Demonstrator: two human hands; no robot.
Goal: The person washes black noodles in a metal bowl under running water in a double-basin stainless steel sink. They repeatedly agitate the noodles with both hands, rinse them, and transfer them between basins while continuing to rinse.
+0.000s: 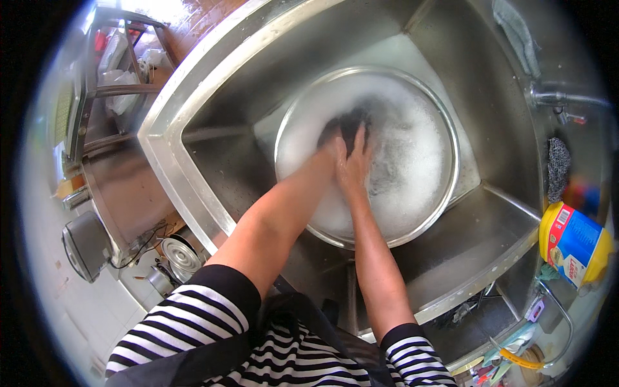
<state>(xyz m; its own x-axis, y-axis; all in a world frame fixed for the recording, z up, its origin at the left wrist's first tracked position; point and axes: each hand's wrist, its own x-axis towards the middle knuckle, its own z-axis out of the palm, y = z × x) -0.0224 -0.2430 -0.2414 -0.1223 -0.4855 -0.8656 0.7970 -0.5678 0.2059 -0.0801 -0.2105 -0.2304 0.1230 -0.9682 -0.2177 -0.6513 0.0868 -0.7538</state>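
A large round metal basin (452,140) of foamy, sudsy water (416,159) stands on the bottom of a deep stainless steel sink (503,121). Inside it, a dark thing, perhaps cloth (355,123), shows through a gap in the foam. Over this gap my right hand (354,162) reaches down with its fingers somewhat spread, the tips at the water. My left hand (333,145) is beside it, mostly hidden by foam and the other hand; whether it grips anything does not show.
Along the sink's right side are a faucet (551,96), a grey cloth (517,36), a steel wool scourer (558,169) and a yellow Labour detergent bottle (575,244). A hose with an orange end (522,358) lies at lower right. Left of the sink stand a wooden table (125,203) and a lidded pot (181,254).
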